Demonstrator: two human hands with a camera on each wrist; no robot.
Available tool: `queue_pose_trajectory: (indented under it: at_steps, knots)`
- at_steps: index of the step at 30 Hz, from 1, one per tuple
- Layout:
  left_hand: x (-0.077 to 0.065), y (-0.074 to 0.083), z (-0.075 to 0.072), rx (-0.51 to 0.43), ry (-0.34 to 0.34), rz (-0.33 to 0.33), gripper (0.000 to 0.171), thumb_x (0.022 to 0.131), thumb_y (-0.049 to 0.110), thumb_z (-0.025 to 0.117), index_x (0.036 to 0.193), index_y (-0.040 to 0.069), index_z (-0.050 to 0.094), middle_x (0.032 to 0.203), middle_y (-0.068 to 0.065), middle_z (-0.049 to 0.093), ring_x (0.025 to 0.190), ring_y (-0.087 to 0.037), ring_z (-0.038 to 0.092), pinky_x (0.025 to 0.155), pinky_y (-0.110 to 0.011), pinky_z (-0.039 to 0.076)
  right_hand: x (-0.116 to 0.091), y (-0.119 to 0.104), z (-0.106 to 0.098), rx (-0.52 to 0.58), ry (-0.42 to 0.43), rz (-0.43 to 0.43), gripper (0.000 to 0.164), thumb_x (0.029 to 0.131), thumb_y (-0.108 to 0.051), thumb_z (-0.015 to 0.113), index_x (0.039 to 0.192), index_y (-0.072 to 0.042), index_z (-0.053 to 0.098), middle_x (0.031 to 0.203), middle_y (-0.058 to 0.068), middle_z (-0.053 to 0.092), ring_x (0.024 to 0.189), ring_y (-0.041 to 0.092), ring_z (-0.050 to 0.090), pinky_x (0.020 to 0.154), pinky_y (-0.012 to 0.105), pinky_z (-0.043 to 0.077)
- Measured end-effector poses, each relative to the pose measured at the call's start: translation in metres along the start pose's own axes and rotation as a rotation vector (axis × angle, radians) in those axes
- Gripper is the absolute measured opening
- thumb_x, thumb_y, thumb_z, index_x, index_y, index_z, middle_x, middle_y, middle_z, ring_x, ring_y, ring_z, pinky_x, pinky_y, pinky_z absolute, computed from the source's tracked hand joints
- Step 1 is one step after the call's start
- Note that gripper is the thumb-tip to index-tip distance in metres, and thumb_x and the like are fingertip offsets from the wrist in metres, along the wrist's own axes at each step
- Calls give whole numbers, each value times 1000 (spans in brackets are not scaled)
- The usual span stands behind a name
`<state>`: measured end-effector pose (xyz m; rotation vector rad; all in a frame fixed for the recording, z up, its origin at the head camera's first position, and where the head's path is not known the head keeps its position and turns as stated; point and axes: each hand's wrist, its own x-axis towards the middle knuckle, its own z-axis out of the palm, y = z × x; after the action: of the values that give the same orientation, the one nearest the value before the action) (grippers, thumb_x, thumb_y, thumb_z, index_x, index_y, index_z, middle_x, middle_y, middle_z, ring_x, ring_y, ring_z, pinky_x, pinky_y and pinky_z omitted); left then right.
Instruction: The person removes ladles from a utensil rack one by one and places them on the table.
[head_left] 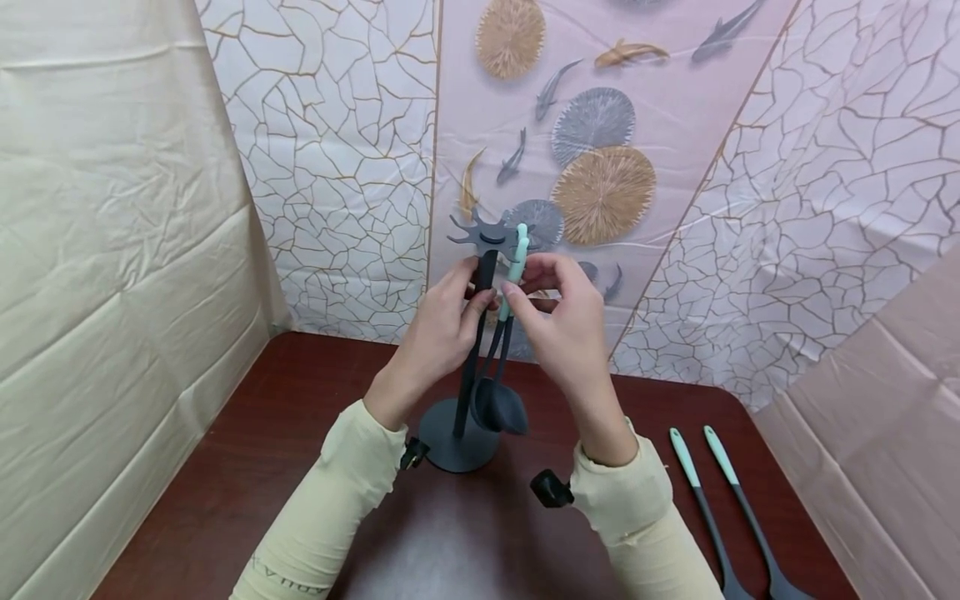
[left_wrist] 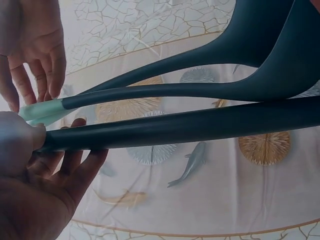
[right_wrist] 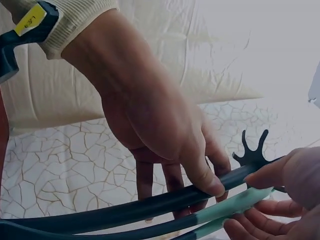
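Note:
A dark utensil stand with a round base (head_left: pixel 459 454), a pole (left_wrist: pixel 200 122) and a rotating-style hook top (head_left: pixel 491 237) stands on the table. My left hand (head_left: pixel 442 321) grips the pole below the hooks, thumb in front and fingers behind. Two utensils with mint handles and dark, deep bowls (head_left: pixel 502 408) hang beside the pole, like ladles, their bowls overlapping. With thumb and fingers, my right hand (head_left: pixel 570 321) pinches a mint handle (right_wrist: pixel 240 200) close to the hook top. The second mint handle lies partly hidden behind the first.
Two more utensils with mint handles (head_left: pixel 684 454) and dark shafts lie side by side on the right of the dark red table (head_left: pixel 300 433), their heads cut off by the frame. Patterned cloth (head_left: pixel 337 167) hangs behind the table, and pale cloth walls flank it.

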<state>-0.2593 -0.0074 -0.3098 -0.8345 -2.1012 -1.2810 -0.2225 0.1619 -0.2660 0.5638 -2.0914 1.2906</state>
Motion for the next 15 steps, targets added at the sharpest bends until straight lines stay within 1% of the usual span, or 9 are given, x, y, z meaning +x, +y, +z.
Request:
queue_pose_trajectory:
  at_steps: [3,6,10,15]
  knots:
    - [-1,-1,0,-13,10,0,24,110,12,58,133,5,55,108,-7,65,95,-18,72,82,-37,61,1,-3,2,-81,5,-16,29,95,-12,80,119,-2,69,110,8,67,93,16,69,78,39,64]
    - [-2,-2,1,-12,14,2,24,110,11,58,133,5,55,108,-7,65,94,-18,72,81,-37,61,2,-3,4,-136,23,-35,26,95,-11,80,115,-1,69,107,10,67,91,17,70,77,37,64]
    - [-2,-2,2,0,15,5,26,109,10,59,134,3,54,107,-7,65,94,-17,72,80,-36,60,2,0,4,-149,40,-50,21,94,-9,78,111,0,70,102,10,67,88,18,70,75,37,65]
    - [-2,-1,3,13,19,3,26,109,10,59,134,3,54,108,-8,65,96,-17,73,79,-36,60,3,0,2,-154,32,-50,19,94,-9,76,109,-1,69,100,9,68,87,17,70,71,34,64]
